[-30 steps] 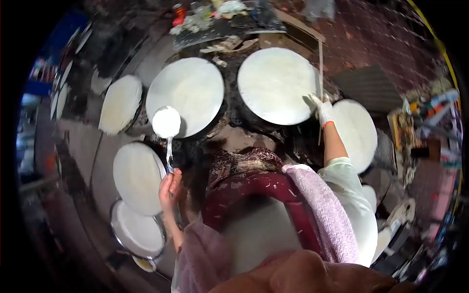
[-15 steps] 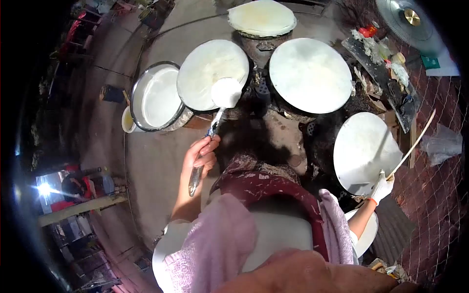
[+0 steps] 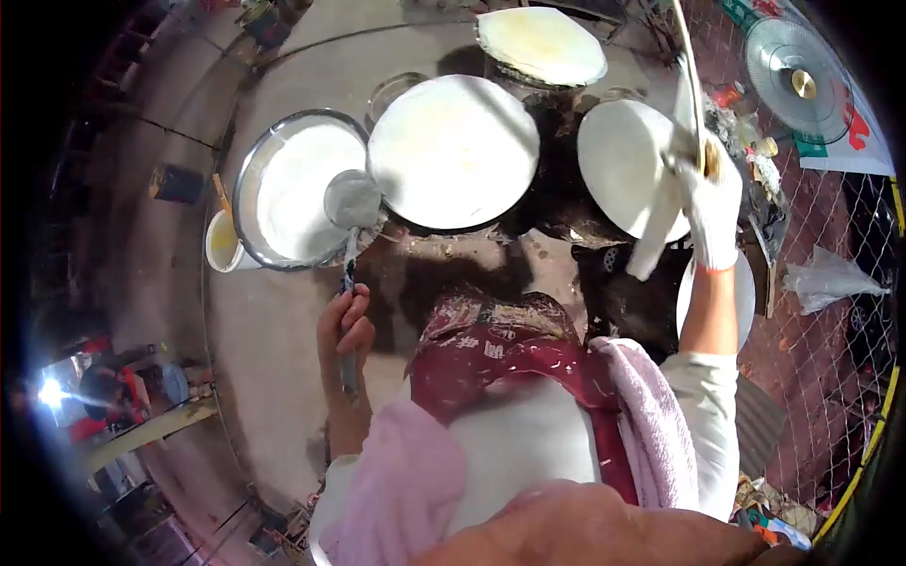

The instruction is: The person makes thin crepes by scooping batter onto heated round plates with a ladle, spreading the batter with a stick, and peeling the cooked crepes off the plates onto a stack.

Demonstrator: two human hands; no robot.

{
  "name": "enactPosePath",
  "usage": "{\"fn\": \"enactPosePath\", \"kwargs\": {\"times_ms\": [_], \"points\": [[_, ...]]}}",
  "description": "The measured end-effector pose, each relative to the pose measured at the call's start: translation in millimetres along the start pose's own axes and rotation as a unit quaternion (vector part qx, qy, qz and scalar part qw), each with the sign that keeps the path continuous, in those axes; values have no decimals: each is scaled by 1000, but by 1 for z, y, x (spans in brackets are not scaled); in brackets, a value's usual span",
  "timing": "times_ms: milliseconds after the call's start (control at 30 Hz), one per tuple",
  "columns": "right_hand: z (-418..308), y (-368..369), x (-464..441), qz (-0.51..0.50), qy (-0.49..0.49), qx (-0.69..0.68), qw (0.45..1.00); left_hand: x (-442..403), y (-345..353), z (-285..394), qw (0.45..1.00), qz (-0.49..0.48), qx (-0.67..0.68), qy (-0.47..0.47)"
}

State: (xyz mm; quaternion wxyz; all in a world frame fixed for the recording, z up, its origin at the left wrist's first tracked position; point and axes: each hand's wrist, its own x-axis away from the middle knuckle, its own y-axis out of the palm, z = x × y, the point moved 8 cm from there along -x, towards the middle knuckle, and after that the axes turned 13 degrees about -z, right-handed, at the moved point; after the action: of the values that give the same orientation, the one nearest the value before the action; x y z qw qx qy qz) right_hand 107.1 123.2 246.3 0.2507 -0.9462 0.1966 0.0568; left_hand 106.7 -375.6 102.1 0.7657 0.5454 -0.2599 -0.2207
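Note:
My bare left hand (image 3: 347,325) is closed round the handle of a ladle (image 3: 354,200). The ladle's bowl is over the right rim of a metal basin (image 3: 247,212) of white liquid, close to a large round griddle (image 3: 453,151) covered in white. My right hand (image 3: 713,193), in a white glove with an orange band at the wrist, is closed on a long thin stick (image 3: 694,75) that points up. Beneath that hand is another white-covered griddle (image 3: 628,165), with a blurred pale flat strip (image 3: 651,241) across its lower right part.
Another covered griddle (image 3: 541,45) stands at the top, and one more (image 3: 741,307) lies below my right hand. A small yellowish container (image 3: 223,241) sits left of the basin. At the right are a fan (image 3: 797,80), a plastic bag (image 3: 830,280) and wire netting (image 3: 802,377).
The view has turned over the griddles. The ladle has gone from above a griddle to the basin's rim, its bowl now darker. My right hand has moved up with the stick.

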Motion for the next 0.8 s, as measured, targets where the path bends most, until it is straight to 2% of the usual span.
{"fn": "enactPosePath", "kwargs": {"times_ms": [100,200,233,300,367,433,467,567,633,700,800], "points": [[-86,57,-38,-46,-17,-133,990,22,-22,41,999,25,-24,24],[-115,90,-71,-62,-4,-150,987,43,-36,70,995,39,-54,71],[-105,104,-85,-59,16,-148,987,50,-41,81,993,42,-69,88],[-62,133,-114,-82,-8,-212,974,64,-52,93,989,60,-58,121],[-35,179,-115,-110,40,-249,961,75,-64,100,981,106,-55,154],[36,216,-113,-126,91,-260,953,92,-75,105,963,187,-60,183],[69,235,-107,-138,138,-233,953,91,-68,108,967,150,-54,198],[146,271,-88,-127,199,-239,942,98,-64,116,958,176,-54,219],[207,288,-83,-59,148,-265,951,89,-47,118,965,122,-34,228],[211,285,-65,-92,279,-212,932,76,-35,121,968,65,14,244],[244,288,-55,-58,227,-200,951,62,-32,129,974,61,-33,217]]}}
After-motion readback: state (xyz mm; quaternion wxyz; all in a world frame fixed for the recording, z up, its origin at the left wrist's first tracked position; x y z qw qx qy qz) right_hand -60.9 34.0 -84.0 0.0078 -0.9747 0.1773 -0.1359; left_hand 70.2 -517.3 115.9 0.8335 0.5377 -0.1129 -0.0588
